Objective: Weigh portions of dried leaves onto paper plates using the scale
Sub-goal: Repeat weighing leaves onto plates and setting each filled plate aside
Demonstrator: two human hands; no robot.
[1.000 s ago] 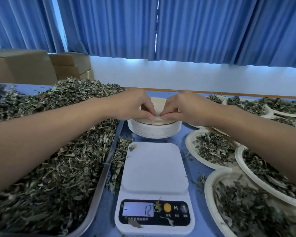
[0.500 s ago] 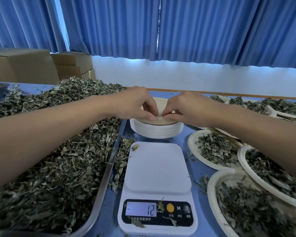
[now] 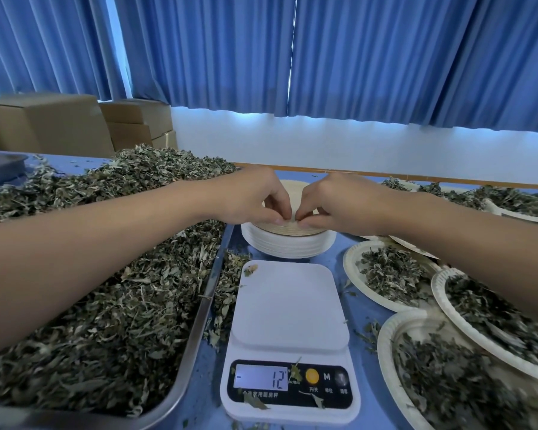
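Head view: both hands are curled, and the left hand [image 3: 255, 197] and right hand [image 3: 333, 201] meet fingertip to fingertip. They pinch the near rim of the top plate on the stack of paper plates [image 3: 288, 243], which stands at 12 o'clock from the scale [image 3: 289, 305]. The dried leaves [image 3: 100, 299] are heaped in a metal tray [image 3: 199, 321] at 9 o'clock. Filled plates [image 3: 392, 274] overlap on the tabletop [image 3: 359, 315] at 3 o'clock.

The likeliest slip is that two thin plates come away stuck together. The scale's platform is bare and its display shows a minus figure, so it seems to be tared for one plate, and a second plate would spoil the next portion. The left forearm passes just over the heap and could sweep leaves onto the platform. A leaf crumb [image 3: 251, 269] already lies at the platform's 11 o'clock corner and would add to the reading.

The display [image 3: 260, 378] reads "- 12". Beside the orange button [image 3: 312, 375] stands the letter "M". The small Chinese captions under the buttons and the line under the display are too blurred to read with confidence. No brand name shows.
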